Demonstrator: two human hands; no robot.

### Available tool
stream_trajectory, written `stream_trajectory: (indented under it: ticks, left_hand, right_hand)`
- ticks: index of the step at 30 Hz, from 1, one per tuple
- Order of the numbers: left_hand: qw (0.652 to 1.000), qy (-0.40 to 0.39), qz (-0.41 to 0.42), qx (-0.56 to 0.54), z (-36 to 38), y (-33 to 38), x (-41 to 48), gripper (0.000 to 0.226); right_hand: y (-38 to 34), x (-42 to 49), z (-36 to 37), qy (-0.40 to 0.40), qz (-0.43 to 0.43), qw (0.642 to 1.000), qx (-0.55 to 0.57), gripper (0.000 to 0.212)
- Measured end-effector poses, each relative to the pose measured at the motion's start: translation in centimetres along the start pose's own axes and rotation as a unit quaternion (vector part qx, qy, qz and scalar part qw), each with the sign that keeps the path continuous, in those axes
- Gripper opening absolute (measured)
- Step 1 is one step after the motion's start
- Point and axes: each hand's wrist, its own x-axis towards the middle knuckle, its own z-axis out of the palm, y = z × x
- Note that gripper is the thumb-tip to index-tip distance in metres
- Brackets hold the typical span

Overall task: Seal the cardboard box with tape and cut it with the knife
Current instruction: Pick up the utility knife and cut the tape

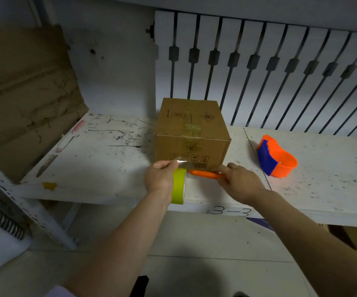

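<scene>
A brown cardboard box (pixel 191 133) stands on the white table (pixel 100 163), flaps closed, with old clear tape along its top seam and down its front face. My left hand (pixel 160 179) holds a yellow-green roll of tape (pixel 179 187) upright in front of the box's lower left corner. Its thumb and forefinger pinch the clear free end of the tape (pixel 178 162), lifted towards the box's front. My right hand (pixel 239 183) is on the orange knife (pixel 205 174), which lies on the table along the box's front edge. Its fingers are on the handle's right part.
An orange and blue tape dispenser (pixel 275 160) lies on the table to the right of the box. A large worn cardboard sheet (pixel 25 88) leans at the left. A white slatted radiator panel (pixel 259 67) rises behind the table. The table's front edge runs just below my hands.
</scene>
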Motion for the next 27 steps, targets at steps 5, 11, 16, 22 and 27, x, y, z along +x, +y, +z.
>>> stream_trajectory:
  ticks: [5,11,16,22,27]
  left_hand:
    - [0.999,-0.035,-0.015,-0.024,-0.6,-0.2,-0.5,0.008]
    - [0.997,-0.065,-0.015,-0.041,-0.7,-0.2,-0.8,0.004]
    - [0.997,-0.053,0.000,-0.056,-0.3,-0.3,-1.1,0.013]
    - [0.994,-0.054,-0.007,-0.093,0.6,0.3,-2.4,0.013]
    - [0.993,-0.094,0.013,-0.065,2.0,0.2,-3.4,0.019]
  right_hand:
    - [-1.6,0.9,3.3,0.035,0.015,0.999,0.014,0.028]
    - [-2.2,1.8,3.8,0.092,0.048,0.994,0.038,0.021]
    - [-5.0,1.2,0.7,0.098,0.128,0.848,0.504,0.030]
    - [-6.3,0.2,-0.5,0.018,0.156,0.732,0.663,0.021]
    - [-5.1,-0.4,-1.5,0.102,0.170,0.760,0.619,0.029]
